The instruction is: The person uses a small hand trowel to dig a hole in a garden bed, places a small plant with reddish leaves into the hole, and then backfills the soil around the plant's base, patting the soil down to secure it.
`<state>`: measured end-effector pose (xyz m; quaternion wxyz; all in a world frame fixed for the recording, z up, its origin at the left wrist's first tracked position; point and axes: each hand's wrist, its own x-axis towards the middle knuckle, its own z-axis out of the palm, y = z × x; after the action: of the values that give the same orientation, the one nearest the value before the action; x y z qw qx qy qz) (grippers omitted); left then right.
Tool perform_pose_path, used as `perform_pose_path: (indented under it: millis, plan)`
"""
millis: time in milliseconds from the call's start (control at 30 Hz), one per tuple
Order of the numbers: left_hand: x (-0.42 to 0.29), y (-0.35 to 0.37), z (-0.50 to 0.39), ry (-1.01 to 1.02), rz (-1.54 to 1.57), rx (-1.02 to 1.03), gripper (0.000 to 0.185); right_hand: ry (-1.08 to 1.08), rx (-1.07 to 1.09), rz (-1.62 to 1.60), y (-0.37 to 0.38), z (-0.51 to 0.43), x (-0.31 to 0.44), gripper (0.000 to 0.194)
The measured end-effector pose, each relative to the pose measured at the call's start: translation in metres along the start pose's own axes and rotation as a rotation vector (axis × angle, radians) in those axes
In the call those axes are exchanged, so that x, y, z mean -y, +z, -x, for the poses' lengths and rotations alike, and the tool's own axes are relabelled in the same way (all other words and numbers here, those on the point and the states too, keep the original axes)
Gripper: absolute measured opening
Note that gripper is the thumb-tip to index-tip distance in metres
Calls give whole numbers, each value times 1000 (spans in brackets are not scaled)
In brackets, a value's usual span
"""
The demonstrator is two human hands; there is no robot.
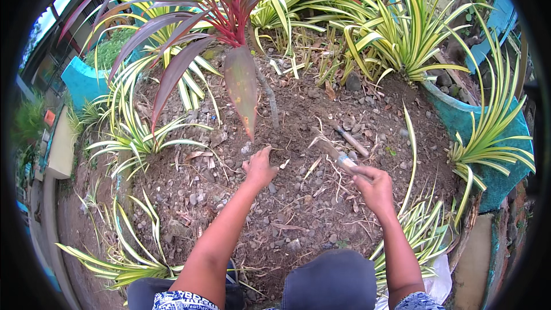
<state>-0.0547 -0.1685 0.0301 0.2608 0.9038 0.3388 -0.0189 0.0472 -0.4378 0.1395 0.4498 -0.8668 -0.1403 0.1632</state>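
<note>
My right hand [373, 187] grips the handle of a small garden hand tool [329, 150]. Its soil-coloured blade slants up and left, close over the ground, and a pale blue band shows near the handle. Just beyond it, a second hand tool with a wooden handle [355, 143] lies on the soil, its head partly hidden by dirt. My left hand [260, 168] is low over the pebbly soil [297, 206], below the hanging tip of a broad cordyline leaf [241, 90]. Its fingers point away from me, partly hidden and blurred, so whether they hold anything is unclear.
A red-stemmed cordyline [234, 30] rises ahead, overhanging the bed. Variegated spider plants [142, 144] grow around the edges, with a larger clump [404, 47] at upper right. A turquoise planter wall [495, 137] curves along the right. White plastic [439, 277] lies by my right forearm.
</note>
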Motion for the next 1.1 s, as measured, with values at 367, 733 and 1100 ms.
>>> perform_pose_path:
  millis: [367,733,1100]
  plan:
    - [32,-9,23,72,91,-113,60,-55,-185,-282,183,-144,-95,32]
    - [25,4,19,94,126,-81,48,-267,158,565,80,-115,-33,30]
    - [23,-7,29,84,164,-82,44,-221,163,596,146,-177,-9,35]
